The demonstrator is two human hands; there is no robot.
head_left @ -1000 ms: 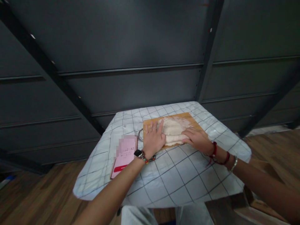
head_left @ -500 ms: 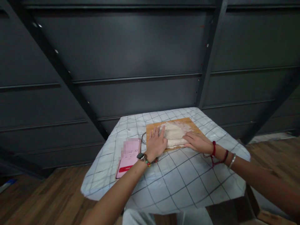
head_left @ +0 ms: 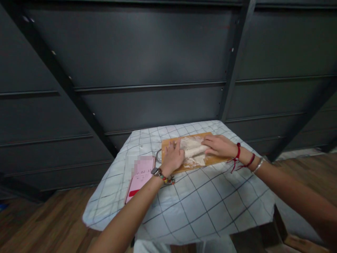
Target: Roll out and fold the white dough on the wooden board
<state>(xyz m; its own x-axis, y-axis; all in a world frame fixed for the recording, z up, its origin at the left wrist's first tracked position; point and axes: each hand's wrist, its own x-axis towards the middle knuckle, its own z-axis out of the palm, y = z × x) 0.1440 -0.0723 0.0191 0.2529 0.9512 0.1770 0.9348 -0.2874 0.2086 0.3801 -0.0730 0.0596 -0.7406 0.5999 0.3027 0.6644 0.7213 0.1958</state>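
Pale dough (head_left: 194, 150) on a floury wooden board (head_left: 218, 160), left hand (head_left: 172, 157) unclenched with fingers spread at its left end, right hand (head_left: 219, 146) curled over its right end, whether gripping I can't tell, phone (head_left: 143, 175) near the left wrist, checked tablecloth (head_left: 200, 203) beneath.

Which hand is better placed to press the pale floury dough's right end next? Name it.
Likely the right hand: it rests on that end of the pale floury dough; the left hand lies at the opposite end, on the tan rectangular wooden board.
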